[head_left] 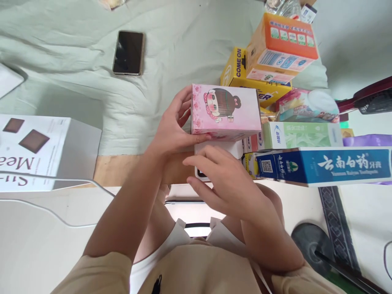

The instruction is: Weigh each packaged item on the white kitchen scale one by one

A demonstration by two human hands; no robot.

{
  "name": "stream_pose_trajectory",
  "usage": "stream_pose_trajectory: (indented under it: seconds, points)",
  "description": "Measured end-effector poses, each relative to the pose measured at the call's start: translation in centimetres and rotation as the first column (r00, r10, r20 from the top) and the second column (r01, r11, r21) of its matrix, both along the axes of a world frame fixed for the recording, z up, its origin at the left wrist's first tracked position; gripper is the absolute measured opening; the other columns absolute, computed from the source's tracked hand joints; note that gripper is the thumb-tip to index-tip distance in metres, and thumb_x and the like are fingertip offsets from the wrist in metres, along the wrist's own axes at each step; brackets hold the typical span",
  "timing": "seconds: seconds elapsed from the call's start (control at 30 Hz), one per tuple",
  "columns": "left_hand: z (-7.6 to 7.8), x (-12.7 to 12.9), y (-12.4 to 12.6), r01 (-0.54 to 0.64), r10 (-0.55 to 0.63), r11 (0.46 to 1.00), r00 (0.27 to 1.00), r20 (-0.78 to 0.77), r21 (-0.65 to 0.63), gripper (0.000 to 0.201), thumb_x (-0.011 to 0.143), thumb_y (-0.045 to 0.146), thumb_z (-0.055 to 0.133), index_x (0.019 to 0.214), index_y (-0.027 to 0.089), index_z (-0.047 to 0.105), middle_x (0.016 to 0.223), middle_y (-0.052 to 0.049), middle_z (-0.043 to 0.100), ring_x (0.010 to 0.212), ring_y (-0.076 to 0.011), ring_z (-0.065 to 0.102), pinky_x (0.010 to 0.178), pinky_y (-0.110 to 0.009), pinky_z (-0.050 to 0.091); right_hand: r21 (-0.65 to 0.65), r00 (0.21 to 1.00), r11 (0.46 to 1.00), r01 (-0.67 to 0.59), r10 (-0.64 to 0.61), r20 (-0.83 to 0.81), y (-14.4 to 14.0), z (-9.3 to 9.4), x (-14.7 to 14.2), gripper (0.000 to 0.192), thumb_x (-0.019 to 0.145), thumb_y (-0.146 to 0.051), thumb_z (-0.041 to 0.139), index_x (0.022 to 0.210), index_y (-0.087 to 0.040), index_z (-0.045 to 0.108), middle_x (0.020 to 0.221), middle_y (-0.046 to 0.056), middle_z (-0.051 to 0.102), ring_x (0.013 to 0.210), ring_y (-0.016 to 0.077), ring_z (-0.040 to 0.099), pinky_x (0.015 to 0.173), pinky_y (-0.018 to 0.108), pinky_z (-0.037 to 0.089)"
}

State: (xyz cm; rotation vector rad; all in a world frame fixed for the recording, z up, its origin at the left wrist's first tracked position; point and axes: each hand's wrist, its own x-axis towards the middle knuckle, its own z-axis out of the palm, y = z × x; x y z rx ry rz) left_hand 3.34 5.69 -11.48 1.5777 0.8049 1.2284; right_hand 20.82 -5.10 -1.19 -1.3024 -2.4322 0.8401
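A pink box (pixel 226 110) printed with a cartoon girl's face sits at the edge of the bed, on top of a white box (pixel 220 149). My left hand (pixel 173 130) grips the pink box's left side, thumb under its lower edge. Just below, my right hand (pixel 223 179) rests its fingers on the white box. Both forearms reach in from the bottom of the view.
A stack of boxes stands to the right: a yellow one (pixel 237 67), an orange one (pixel 280 47), a green one (pixel 301 134) and a blue toothpaste box (pixel 324 165). A black phone (pixel 128 52) lies on the green sheet. A white carton (pixel 36 149) stands at left.
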Motion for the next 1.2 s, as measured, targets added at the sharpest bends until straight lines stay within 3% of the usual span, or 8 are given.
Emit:
stream_pose_trajectory:
  seconds: [0.27,0.37,0.53,0.73,0.83,0.97,1.1,1.2]
  points:
    - [0.0,-1.5,1.0,-0.324,0.311,0.946,0.921,0.235,0.021,0.091,0.056,0.053,0.104,0.132,0.036,0.055,0.145,-0.002,0.057,0.142,-0.0318,0.057,0.122,-0.056,0.052,-0.006,0.911,0.96,0.28,-0.268,-0.314,0.3,-1.4,-0.1,0.04,0.098,-0.032,0.052,0.135,-0.02,0.062,0.13,0.012,0.065,0.122,0.0214,0.063,0.105,0.041,0.056]
    - [0.4,-1.7,0.9,-0.446,0.45,0.893,0.869,0.208,-0.069,0.086,0.057,0.055,0.102,0.123,0.035,0.052,0.142,-0.002,0.055,0.142,-0.0308,0.056,0.121,-0.055,0.053,-0.176,0.809,0.899,0.401,-0.437,-0.393,1.3,-2.8,-0.5,0.064,0.094,-0.044,0.057,0.151,-0.018,0.045,0.158,0.016,0.051,0.149,0.0247,0.05,0.125,0.047,0.047]
    - [1.4,-0.6,0.3,-0.551,0.566,0.817,0.822,0.057,-0.17,0.088,0.057,0.053,0.098,0.124,0.033,0.044,0.148,-0.007,0.051,0.136,-0.03,0.061,0.113,-0.05,0.059,-0.503,0.683,0.82,0.274,-0.534,-0.498,3.0,-4.0,-2.0,0.089,0.09,-0.057,0.059,0.162,-0.018,0.026,0.178,0.013,0.025,0.166,0.0245,0.032,0.138,0.047,0.033]
    - [1.5,0.6,0.8,-0.597,0.624,0.753,0.781,0.011,-0.278,0.09,0.061,0.039,0.094,0.133,0.035,0.04,0.16,-0.009,0.044,0.14,-0.029,0.059,0.119,-0.05,0.056,-0.539,0.63,0.837,0.1,-0.472,-0.617,4.7,-2.7,-4.6,0.084,0.098,-0.055,0.05,0.168,-0.018,0.02,0.18,0.006,0.021,0.168,0.0157,0.026,0.141,0.036,0.027]
    - [0.7,0.5,0.9,-0.553,0.57,0.789,0.821,-0.016,-0.269,0.085,0.072,0.052,0.09,0.138,0.038,0.038,0.161,-0.009,0.044,0.145,-0.0292,0.056,0.119,-0.049,0.056,-0.562,0.573,0.823,0.087,-0.502,-0.647,5.7,-2.7,-5.5,0.083,0.103,-0.058,0.041,0.17,-0.018,0.014,0.181,0.005,0.019,0.168,0.0134,0.026,0.141,0.035,0.027]
    - [-0.1,0.1,0.3,-0.435,0.442,0.88,0.897,-0.005,-0.191,0.079,0.083,0.075,0.072,0.146,0.039,0.041,0.159,-0.008,0.048,0.147,-0.0318,0.054,0.121,-0.053,0.053,-0.539,0.504,0.824,0.175,-0.546,-0.67,6.9,-3.5,-5.9,0.079,0.106,-0.063,0.024,0.172,-0.022,0.008,0.181,0.003,0.016,0.169,0.0106,0.021,0.141,0.036,0.026]
    - [0.4,-0.7,-0.3,-0.533,0.509,0.838,0.84,-0.186,-0.114,0.075,0.083,0.084,0.064,0.141,0.036,0.06,0.137,-0.011,0.058,0.136,-0.0352,0.056,0.119,-0.058,0.051,-0.591,0.499,0.747,0.305,-0.654,-0.569,6.9,-3.6,-5.6,0.08,0.103,-0.067,0.026,0.172,-0.028,0.015,0.18,0.002,0.019,0.17,0.015,0.02,0.139,0.043,0.029]
    - [0.7,-1.4,0.0,-0.502,0.473,0.854,0.858,-0.198,-0.134,0.071,0.086,0.085,0.057,0.137,0.035,0.065,0.118,-0.01,0.064,0.123,-0.0342,0.061,0.113,-0.057,0.054,-0.651,0.485,0.685,0.326,-0.712,-0.507,6.3,-3.2,-5.2,0.08,0.101,-0.066,0.035,0.17,-0.029,0.02,0.177,0.008,0.026,0.163,0.019,0.035,0.136,0.046,0.034]
